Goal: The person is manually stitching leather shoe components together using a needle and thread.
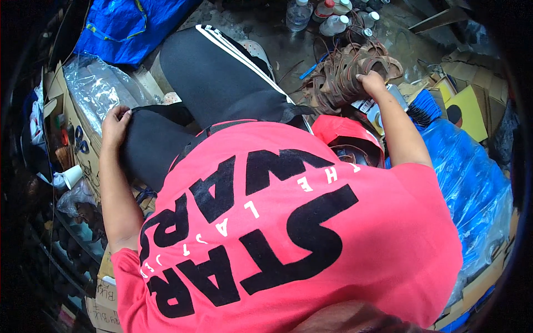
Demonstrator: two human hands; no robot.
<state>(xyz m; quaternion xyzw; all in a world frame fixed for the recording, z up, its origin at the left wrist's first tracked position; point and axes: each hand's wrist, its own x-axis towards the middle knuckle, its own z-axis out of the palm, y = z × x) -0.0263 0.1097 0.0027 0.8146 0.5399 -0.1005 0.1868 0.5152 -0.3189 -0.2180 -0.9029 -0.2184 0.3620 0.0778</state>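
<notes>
My right hand (373,83) is closed on a stack of brown strappy pieces (345,77), which look like sandal uppers nested together. The stack lies tilted by my right leg, and its far end fans out past my fingers. My left hand (115,123) rests against my left knee (149,130), its fingers loosely bent and nothing visible in them. Just beyond those fingers is a clear plastic-wrapped package (100,83). A blue-handled tool (308,72) lies on the floor beside the stack.
Several bottles (333,25) stand ahead on the floor. A red bag (345,135) sits beside my right thigh, near a blue brush (425,106), yellow sheets (467,114) and blue plastic wrapping (466,183). At left are a cardboard box (62,91), scissors (81,139) and a white cup (71,176).
</notes>
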